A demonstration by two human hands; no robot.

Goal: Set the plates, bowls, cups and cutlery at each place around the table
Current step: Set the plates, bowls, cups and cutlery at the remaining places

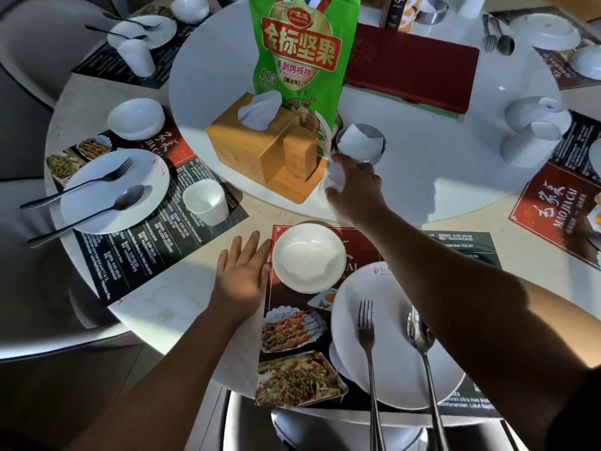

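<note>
Reaching hand: the right hand [353, 187] stretches onto the white turntable [422, 151], its grip curled round a small white cup [335, 177] just beside the wooden tissue box [260, 148].
Hidden: the hand covers most of that cup, so whether it stands on the turntable or is lifted cannot be told.
Flat hand: the left hand [242, 271] lies palm down on the worktop [208, 255], fingers spread and holding nothing, just left of the near bowl [309, 257].
Near place: the bowl sits on a printed placemat [292, 336]; a plate [390, 336] right of it carries a fork [367, 340] and a spoon [421, 340]. The right forearm crosses the plate's far rim, and both handles run out at the bottom edge.
Left place: a bowl [136, 118], a plate [113, 190] with fork and spoon laid across it, and an upright cup [205, 203].
Far places: the setting at upper left is small and dim; those at right are cut by the frame edge.
Hard to make out: a paper-lined metal holder [359, 143] behind the right hand; its contents are unclear.
Turntable: a green snack bag [299, 50], a dark red box [409, 70] and two white jugs [533, 131].
Surface: round pale worktop, half in hard sunlight, half in shade.
Room: grey chair backs [29, 60] around the rim.
</note>
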